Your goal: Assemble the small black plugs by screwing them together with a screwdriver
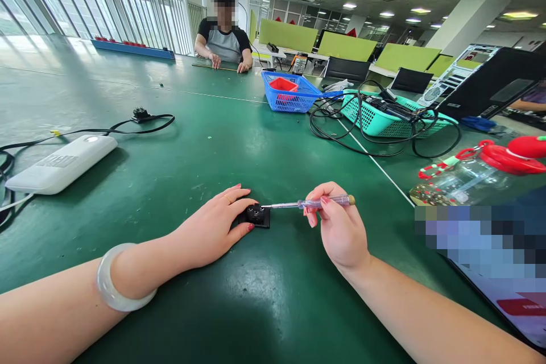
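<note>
Black part [257, 215] pinned by your left hand [205, 227], screwdriver [342, 200] gripped in your right hand [344, 239]; seat it squarely, press steadily.

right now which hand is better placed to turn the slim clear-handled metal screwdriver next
Right, probably: the right hand grips the screwdriver, its tip at the small black block, which the left hand holds.

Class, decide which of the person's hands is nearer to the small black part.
Left. The left hand touches the black part; the right hand is off to its right, holding a screwdriver.
</note>
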Demonstrator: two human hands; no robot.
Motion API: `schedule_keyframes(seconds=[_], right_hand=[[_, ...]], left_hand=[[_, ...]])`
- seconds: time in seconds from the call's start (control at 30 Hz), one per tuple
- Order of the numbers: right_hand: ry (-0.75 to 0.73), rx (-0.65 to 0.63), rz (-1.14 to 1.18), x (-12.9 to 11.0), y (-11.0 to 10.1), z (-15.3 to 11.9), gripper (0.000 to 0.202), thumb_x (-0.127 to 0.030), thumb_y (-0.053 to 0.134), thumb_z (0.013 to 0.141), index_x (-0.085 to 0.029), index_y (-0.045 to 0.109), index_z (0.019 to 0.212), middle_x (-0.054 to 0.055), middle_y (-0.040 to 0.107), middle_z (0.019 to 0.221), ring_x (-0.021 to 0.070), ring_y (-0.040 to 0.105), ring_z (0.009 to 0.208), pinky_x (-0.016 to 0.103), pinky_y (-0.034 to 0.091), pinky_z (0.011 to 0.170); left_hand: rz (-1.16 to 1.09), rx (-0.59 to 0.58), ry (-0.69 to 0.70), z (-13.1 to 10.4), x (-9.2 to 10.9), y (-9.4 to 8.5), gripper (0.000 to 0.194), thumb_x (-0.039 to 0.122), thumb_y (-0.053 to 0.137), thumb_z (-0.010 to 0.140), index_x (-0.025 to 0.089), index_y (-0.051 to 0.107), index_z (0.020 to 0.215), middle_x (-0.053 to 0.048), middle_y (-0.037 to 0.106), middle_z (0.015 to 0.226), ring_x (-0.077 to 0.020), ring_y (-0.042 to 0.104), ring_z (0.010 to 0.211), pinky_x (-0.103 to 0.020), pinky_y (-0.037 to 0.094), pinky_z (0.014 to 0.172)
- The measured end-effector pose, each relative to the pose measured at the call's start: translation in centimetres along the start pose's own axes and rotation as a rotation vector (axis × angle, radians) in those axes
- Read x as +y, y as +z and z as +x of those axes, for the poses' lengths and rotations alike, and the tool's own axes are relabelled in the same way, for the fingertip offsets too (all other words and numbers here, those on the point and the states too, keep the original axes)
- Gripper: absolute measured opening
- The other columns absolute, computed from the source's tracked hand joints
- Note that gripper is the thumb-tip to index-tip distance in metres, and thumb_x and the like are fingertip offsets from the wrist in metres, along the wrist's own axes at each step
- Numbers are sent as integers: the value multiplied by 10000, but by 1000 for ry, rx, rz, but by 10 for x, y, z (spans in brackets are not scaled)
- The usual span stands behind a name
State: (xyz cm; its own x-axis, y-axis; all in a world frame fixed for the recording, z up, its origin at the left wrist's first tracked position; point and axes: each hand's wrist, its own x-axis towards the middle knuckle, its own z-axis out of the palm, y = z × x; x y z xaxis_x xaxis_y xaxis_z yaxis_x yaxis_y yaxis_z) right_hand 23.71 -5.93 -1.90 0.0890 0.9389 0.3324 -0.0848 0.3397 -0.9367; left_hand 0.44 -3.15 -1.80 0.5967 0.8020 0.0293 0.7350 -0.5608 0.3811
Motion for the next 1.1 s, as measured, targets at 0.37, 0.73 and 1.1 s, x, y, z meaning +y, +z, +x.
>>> schedule_keyframes(seconds=[0.37,0.73,1.1], right_hand=[[33,-4,-16,0,1,0,143,-282,480,845,-202,552,751,-36,521,584,104,461,494,263,374,520],[184,48,-23,6,-2,12,286,-415,557,860,-191,518,688,-41,528,582,77,448,455,240,395,483],[169,-14,-83,6,0,8,385,-526,580,861,-198,490,682,-45,508,560,81,432,458,235,371,466]], left_hand=[[9,11,6,0,0,1,436,480,408,926,275,515,1296,-32,426,1480,-274,324,1406,-482,336,1154],[12,6,-8,1,0,1,441,478,410,927,274,515,1303,-35,422,1483,-276,320,1408,-491,334,1156],[14,14,11,0,0,1,438,479,404,929,270,521,1296,-41,436,1474,-280,320,1408,-486,341,1152]])
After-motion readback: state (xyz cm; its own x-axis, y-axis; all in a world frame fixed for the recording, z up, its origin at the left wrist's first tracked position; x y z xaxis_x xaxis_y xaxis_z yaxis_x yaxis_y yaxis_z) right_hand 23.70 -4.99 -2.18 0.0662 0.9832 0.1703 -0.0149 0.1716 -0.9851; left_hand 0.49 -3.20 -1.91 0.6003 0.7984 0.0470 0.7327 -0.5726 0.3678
